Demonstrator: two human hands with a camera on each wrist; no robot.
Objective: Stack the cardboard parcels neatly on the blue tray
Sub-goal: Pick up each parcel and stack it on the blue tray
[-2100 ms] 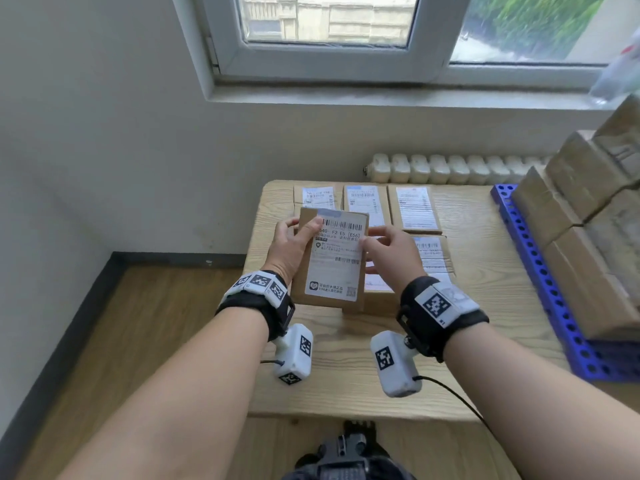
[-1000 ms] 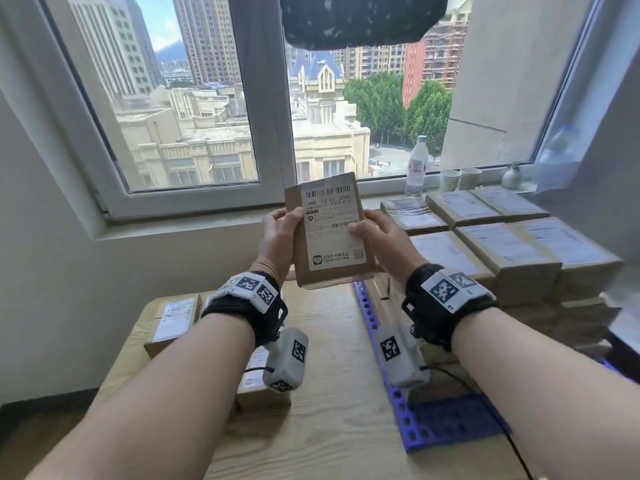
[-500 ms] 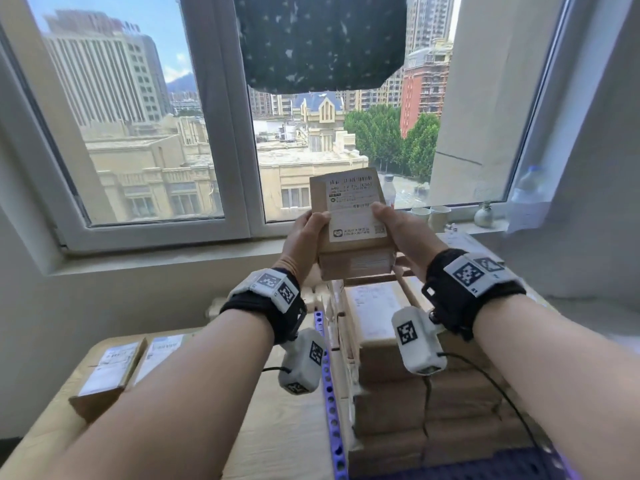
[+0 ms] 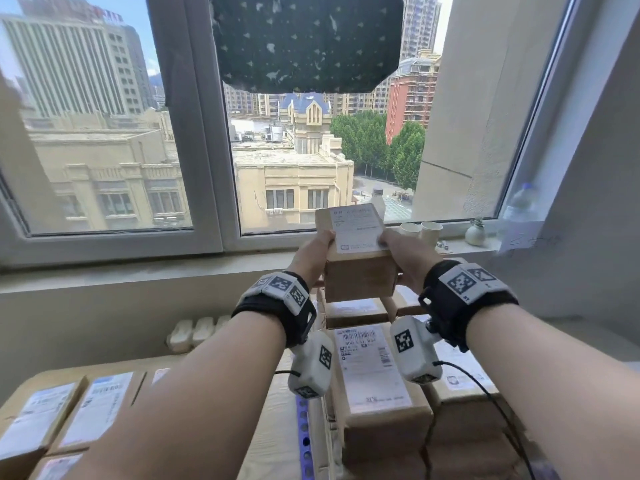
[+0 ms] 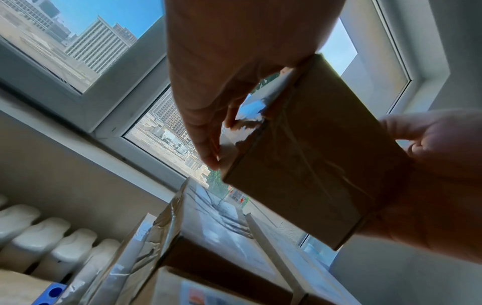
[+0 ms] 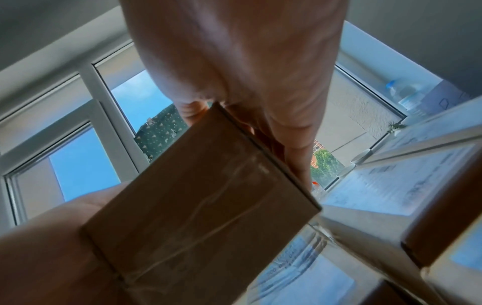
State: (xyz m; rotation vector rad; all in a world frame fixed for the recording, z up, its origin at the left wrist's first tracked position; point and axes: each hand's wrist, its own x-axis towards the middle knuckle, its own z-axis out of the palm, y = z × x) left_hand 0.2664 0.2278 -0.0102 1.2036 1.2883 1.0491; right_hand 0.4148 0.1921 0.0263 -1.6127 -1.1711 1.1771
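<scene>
Parcels [image 4: 65, 415] lie flat, labels up, on the wooden bench [image 4: 273, 403] at the near left. Just right of them the blue tray [image 4: 304, 441] shows only as a strip of its perforated edge, and on it stands the stack [image 4: 377, 386] of labelled boxes, several layers high, filling the near right.

Above the stack, the left hand [image 4: 311, 254] and right hand [image 4: 403, 256] grip one box [image 4: 358, 268] between them, one on each side, label facing up. In the left wrist view the left hand [image 5: 221, 82] has its fingers curled round the box [image 5: 313, 154] at one side, fingertips on its taped edge; in the right wrist view the right hand [image 6: 247, 82] clasps the opposite side of the box [image 6: 195, 216]. Its underside is clear of the stack's top, with a gap visible below.

Beyond the box a white radiator [image 4: 197, 330] sits under the sill [image 4: 121, 271]. On the sill at the right stand two paper cups [image 4: 420, 230], a small vase [image 4: 474, 233] and a water bottle [image 4: 519, 206]. Behind is the window [image 4: 204, 133], with a dark speckled cloth [image 4: 304, 39] hanging at its top.
</scene>
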